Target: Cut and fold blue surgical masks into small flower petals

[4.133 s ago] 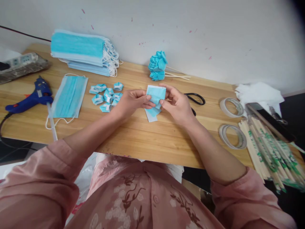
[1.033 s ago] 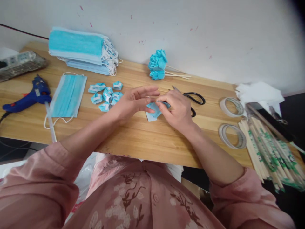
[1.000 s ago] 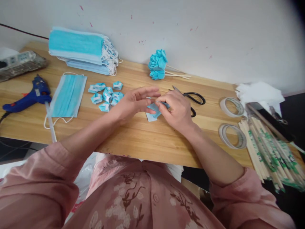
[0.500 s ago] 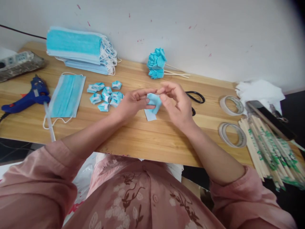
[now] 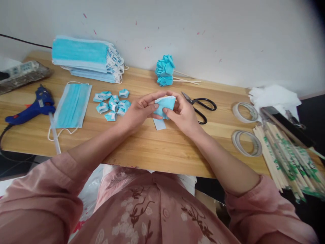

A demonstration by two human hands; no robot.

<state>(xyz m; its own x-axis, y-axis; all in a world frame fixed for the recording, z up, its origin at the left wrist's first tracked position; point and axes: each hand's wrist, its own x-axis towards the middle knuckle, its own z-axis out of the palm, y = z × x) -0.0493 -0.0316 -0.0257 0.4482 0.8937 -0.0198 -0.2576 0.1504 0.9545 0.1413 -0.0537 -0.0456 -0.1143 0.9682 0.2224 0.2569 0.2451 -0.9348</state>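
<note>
Between my two hands is a small blue piece of mask fabric (image 5: 165, 105) with a white edge along its top. My left hand (image 5: 142, 110) pinches its left side, thumb in front and fingers behind. On the right side my right hand (image 5: 183, 112) grips it, with the thumb pressed on the front. A pale blue cut piece (image 5: 159, 124) lies on the table just below the fabric. Several folded blue pieces with white strips (image 5: 112, 103) lie left of my left hand. Black-handled scissors (image 5: 200, 103) rest behind and right of my right hand.
On the left are a stack of face masks (image 5: 81, 51), a single mask (image 5: 72, 105), a blue glue gun (image 5: 38, 106) and a power strip (image 5: 20, 73). Blue fabric flowers on sticks (image 5: 165, 66) lie at the back. Tape rolls (image 5: 236, 144), a phone (image 5: 285, 125) and packed chopsticks (image 5: 286, 159) sit right.
My right hand has lowered and closed onto the fabric's right side, its thumb now on the front. The fabric is spread flatter between my hands, and more of the scissors shows.
</note>
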